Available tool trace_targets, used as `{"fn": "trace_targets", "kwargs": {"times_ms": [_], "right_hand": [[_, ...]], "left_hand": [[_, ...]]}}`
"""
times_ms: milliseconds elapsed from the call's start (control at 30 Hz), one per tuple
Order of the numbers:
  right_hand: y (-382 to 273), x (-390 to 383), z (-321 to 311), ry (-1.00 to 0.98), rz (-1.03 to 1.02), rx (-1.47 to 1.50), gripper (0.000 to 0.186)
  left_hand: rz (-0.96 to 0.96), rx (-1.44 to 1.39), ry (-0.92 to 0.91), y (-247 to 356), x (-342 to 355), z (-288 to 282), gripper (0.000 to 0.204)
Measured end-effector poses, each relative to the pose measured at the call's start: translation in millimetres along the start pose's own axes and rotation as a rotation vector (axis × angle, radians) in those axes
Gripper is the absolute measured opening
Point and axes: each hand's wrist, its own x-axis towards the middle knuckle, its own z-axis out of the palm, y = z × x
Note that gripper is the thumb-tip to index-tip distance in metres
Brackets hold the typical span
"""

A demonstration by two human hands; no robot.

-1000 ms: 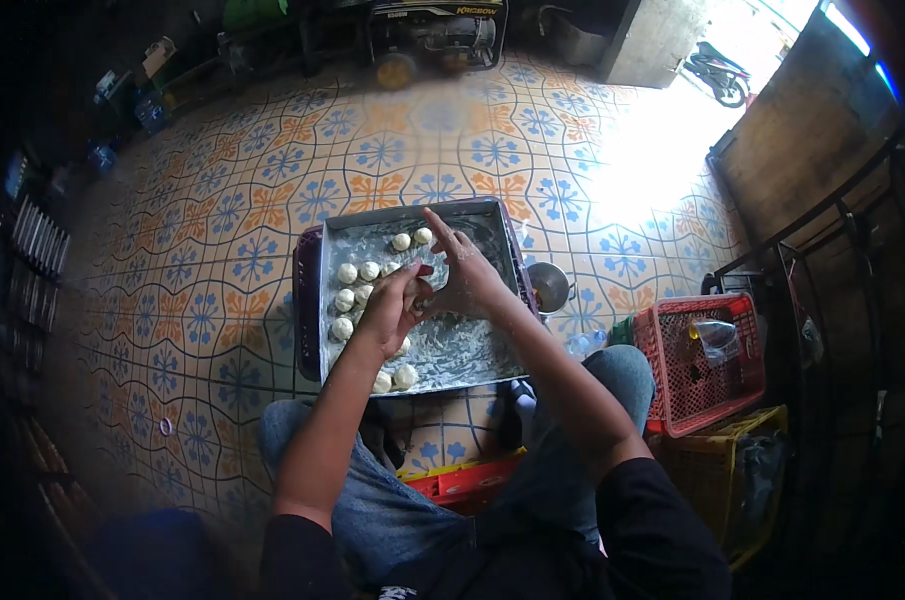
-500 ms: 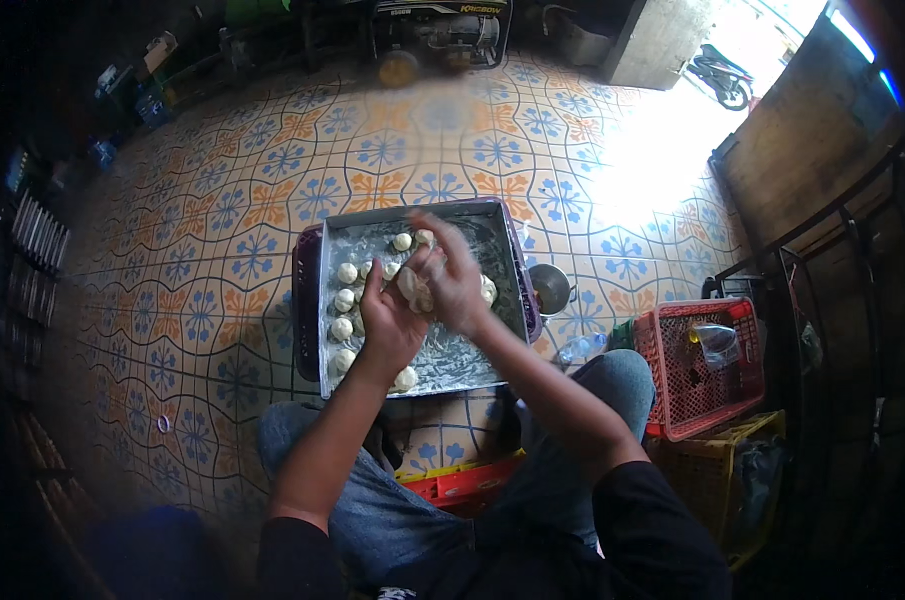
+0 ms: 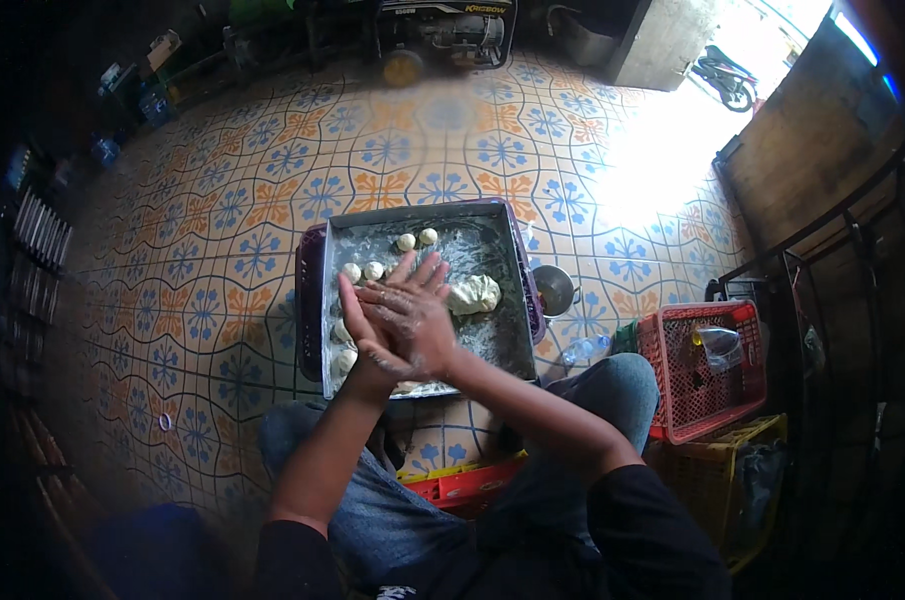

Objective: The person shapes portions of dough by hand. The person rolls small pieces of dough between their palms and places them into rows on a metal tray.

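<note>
My two hands are pressed palm to palm over a floured metal tray point(image 3: 508, 345). My right hand point(image 3: 411, 325) lies flat across the palm of my left hand point(image 3: 357, 318), whose fingertips stick out beyond it. The piece of dough between them is hidden now; the earlier head view shows it there. Right of my hands a large dough lump point(image 3: 475, 295) rests in the tray. Small round dough balls sit along the left side, among them one dough ball point(image 3: 352, 272), and another dough ball point(image 3: 406, 242) is near the far edge. My forearms hide part of the near side.
Beneath the tray is a purple tub point(image 3: 311, 300). A metal pot point(image 3: 555, 290) stands just right of it, with a clear plastic bottle point(image 3: 586, 349) nearby. Farther right, a red crate point(image 3: 703, 370) rests by a yellow crate point(image 3: 713, 490). My knees flank the tray's near side.
My right hand has come down and left onto my left palm, covering the dough piece that showed between them. The large dough lump is now more exposed.
</note>
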Motion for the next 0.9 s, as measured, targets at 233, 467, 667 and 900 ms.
{"fn": "trace_targets", "kwargs": {"times_ms": [233,467,667,900], "right_hand": [[12.4,24.2,-51.6,-0.191,0.443,0.388,0.037],[44.0,38.7,-55.1,-0.063,0.625,0.484,0.031],[26.9,10.2,4.2,-0.051,0.081,0.453,0.050],[28.1,24.8,1.5,0.089,0.336,0.314,0.036]], "left_hand": [[-0.225,0.246,0.464,-5.3,-0.2,38.3,0.094],[-0.253,0.242,0.262,0.7,39.6,25.2,0.090],[-0.183,0.065,0.397,13.3,36.4,-16.0,0.101],[-0.239,0.193,0.206,-1.3,46.6,-33.0,0.093]]}}
